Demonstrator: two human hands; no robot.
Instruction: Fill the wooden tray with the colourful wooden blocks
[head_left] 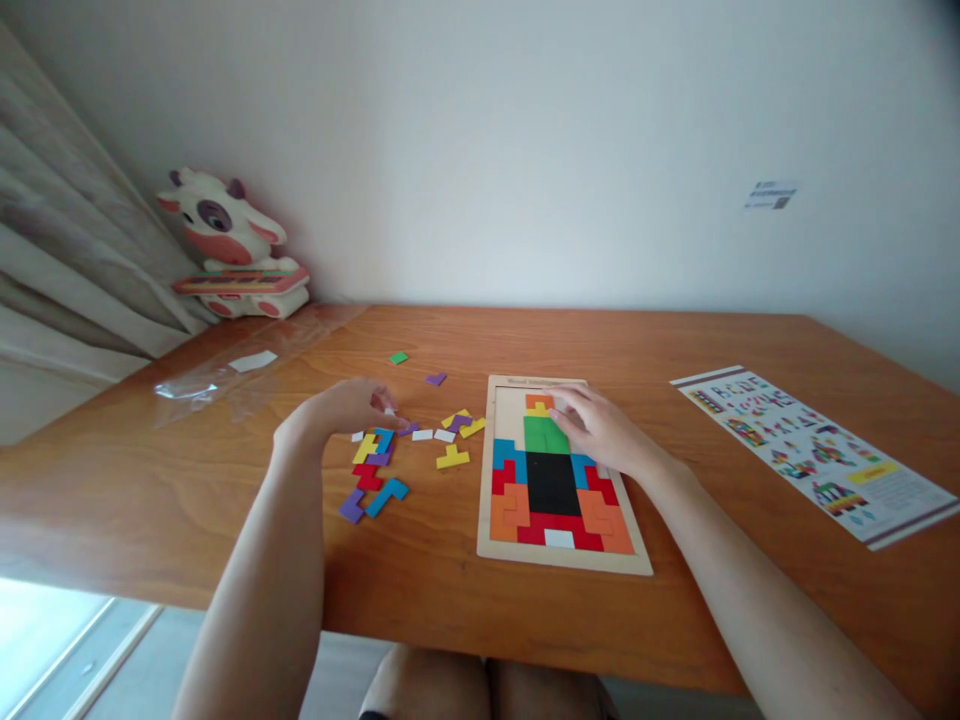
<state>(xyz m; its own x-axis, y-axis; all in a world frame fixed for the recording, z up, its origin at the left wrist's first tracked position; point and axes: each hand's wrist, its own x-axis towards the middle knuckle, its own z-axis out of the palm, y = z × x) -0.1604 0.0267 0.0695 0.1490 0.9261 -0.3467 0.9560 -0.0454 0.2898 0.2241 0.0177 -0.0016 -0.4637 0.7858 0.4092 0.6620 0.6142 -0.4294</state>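
Left hand at loose pieces, grip unclear; right hand over the board, fingers apart: best lower pieces flat, edges aligned.

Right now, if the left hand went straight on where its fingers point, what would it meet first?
Probably the purple piece just right of the left hand, though depth is unclear.

A lane of brown wooden tabletop lies open between the multicoloured puzzle pieces and the pale rectangular wooden tray, narrowest by the yellow ones. The right hand blocks the tray's upper-right part; its forearm obstructs the stretch before the printed paper sheet.
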